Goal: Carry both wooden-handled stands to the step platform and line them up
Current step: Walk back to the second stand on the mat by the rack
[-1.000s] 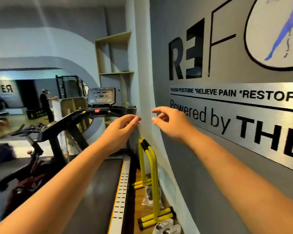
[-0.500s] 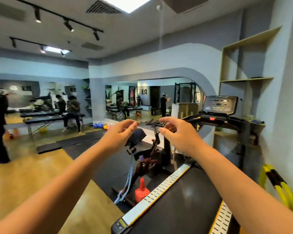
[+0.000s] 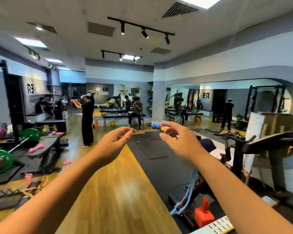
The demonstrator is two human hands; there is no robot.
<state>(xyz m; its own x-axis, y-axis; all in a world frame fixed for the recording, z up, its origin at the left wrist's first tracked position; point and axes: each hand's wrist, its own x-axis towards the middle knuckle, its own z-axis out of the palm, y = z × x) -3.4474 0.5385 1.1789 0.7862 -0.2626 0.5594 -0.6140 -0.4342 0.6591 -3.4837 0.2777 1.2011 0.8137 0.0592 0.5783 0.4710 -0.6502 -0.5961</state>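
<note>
Both arms reach out in front of me at chest height over a gym floor. My left hand (image 3: 114, 142) is empty, its fingers loosely curved and apart. My right hand (image 3: 180, 140) is empty too, with thumb and fingers spread. A gap of about a hand's width separates them. I see no wooden-handled stands in this view. A low black step-like platform (image 3: 46, 125) stands far left near the wall; I cannot tell if it is the step platform.
Wooden floor (image 3: 112, 191) runs ahead with a black mat (image 3: 150, 147) beyond. An exercise bike (image 3: 227, 149) and treadmill (image 3: 274, 144) stand right. A bench, green-plate barbell (image 3: 0, 159) and pink dumbbells lie left. A person in black (image 3: 87, 119) stands ahead; others sit at massage tables.
My view has swung left from the lettered grey wall and yellow bars, past the treadmill, to the open gym. Both hands stayed raised and empty in front of me.
</note>
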